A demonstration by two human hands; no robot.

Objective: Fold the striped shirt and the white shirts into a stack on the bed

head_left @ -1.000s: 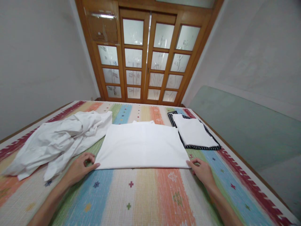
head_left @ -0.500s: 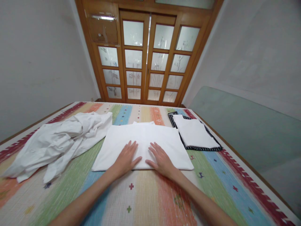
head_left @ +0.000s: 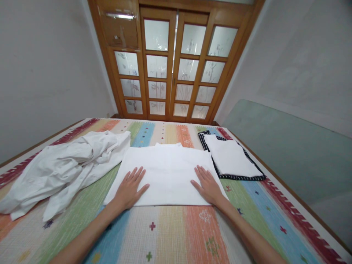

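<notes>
Pressing flat with fingers (head_left: 136, 173) spread, the left hand (head_left: 129, 189) lies open on the folded white cloth (head_left: 167, 172) near its left edge; the right hand (head_left: 208, 186) lies likewise open near its right edge. The cloth rests mid-bed on the striped bedspread (head_left: 170, 234). A crumpled white garment (head_left: 60, 168) lies left, a folded stack (head_left: 232, 159) right.

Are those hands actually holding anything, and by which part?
Nothing is gripped. The left hand and right hand lie flat, palms down, on the folded white cloth.
</notes>
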